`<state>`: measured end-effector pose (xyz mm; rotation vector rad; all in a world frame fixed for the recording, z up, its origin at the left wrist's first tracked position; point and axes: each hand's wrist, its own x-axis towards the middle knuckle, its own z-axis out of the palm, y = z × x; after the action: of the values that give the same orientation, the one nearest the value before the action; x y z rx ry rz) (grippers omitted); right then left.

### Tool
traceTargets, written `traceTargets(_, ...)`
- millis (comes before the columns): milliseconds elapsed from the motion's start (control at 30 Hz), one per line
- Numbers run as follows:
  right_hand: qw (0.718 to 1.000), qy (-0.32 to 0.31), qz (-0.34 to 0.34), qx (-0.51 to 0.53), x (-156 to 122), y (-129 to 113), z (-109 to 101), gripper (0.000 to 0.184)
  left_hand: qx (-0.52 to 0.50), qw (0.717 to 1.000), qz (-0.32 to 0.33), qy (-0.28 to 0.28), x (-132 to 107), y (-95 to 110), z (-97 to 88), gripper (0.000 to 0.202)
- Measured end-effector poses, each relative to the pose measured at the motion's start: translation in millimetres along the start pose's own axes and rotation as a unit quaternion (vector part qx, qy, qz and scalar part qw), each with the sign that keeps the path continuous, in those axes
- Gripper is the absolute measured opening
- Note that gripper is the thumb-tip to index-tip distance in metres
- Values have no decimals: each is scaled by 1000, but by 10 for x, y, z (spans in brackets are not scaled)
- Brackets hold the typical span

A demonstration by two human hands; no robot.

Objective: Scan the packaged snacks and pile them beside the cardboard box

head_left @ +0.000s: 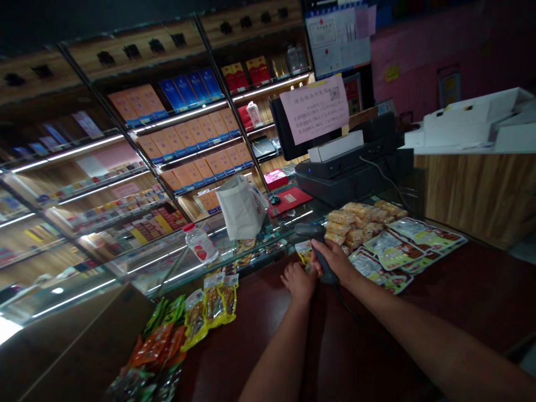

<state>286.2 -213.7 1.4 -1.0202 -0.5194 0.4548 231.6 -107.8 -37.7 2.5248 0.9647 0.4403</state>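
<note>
My right hand [335, 261] is wrapped around the grip of a dark handheld barcode scanner [310, 230]. The scanner's head points left, and its cable trails down over the counter. Close beside it, my left hand [298, 280] has its fingers curled at the lower end of a small yellow-edged snack packet [304, 252]. The scanner and my hands partly cover that packet. Left of my hands lie several yellow-edged snack packets [213, 301], next to orange packets [157, 343] and green packets [167, 310].
Right of my hands, wrapped beige snacks [355, 220] and flat green-white pouches [397, 248] lie on the dark red counter [377, 346]. A cardboard box [79, 340] stands at left. Behind are a red-capped jar [201, 243], white bag [240, 209], monitor [287, 131] and stocked shelves.
</note>
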Motion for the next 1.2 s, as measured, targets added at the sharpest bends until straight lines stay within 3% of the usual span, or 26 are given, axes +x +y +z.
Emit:
traceTargets(200,1000,-2,10,3,12,-10,0,34,4,999,-29,14,60,97,69,28)
traceTargets(433,1000,6,7,7,5,-52,22,32,-43,997,54,31,-10,-62,-45,17)
traceTargets(567,1000,10,12,0,-12,-48,44,32,-68,993,93,33,-137,-279,-157,8)
traceTargets(667,1000,15,13,-5,-14,-17,45,32,-89,991,92,22,-231,-564,-307,9)
traceTargets(900,999,-11,45,-25,-32,125,40,35,-101,993,36,-57,-438,-1236,-813,43)
traceTargets(1033,997,-34,63,-42,-106,185,105,40,-90,993,22,-77,-549,-1326,-931,42)
traceTargets(1200,994,-55,69,-58,-191,228,187,42,-87,993,75,-25,-612,-1335,-900,30)
